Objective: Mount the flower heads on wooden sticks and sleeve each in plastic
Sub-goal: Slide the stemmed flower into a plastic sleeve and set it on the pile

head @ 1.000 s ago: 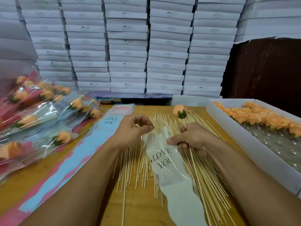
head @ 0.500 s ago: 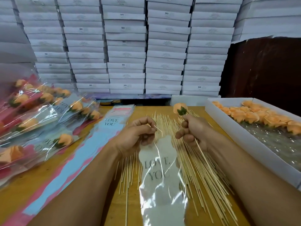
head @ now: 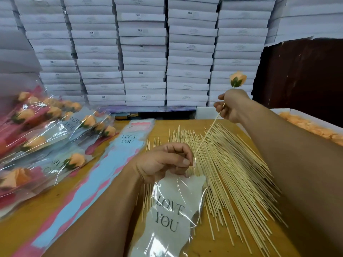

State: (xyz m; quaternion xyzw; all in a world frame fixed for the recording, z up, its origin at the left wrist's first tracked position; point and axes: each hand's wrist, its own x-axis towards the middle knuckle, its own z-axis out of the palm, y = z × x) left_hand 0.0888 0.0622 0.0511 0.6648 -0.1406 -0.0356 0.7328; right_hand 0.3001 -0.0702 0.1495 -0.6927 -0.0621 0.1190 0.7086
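Note:
My right hand (head: 231, 105) is raised at the far right and grips a thin wooden stick (head: 207, 130) just below the peach flower head (head: 237, 79) mounted on its top. The stick slants down to the left, and its lower tip reaches the mouth of a clear plastic sleeve (head: 172, 212) printed "LOVE YOU". My left hand (head: 163, 162) pinches the sleeve's top edge in the middle of the table. The sleeve hangs down toward me over a spread of loose wooden sticks (head: 232, 167).
Sleeved flowers (head: 46, 138) are piled at the left. A flat stack of blue and pink sleeves (head: 96, 180) lies beside them on the wooden table (head: 111, 206). A white tray with several peach flower heads (head: 313, 128) stands at the right. White boxes (head: 143, 52) are stacked behind.
My right hand has lifted the stick with the flower up and to the right. My left hand now holds the sleeve's mouth at the stick's lower tip, further toward me.

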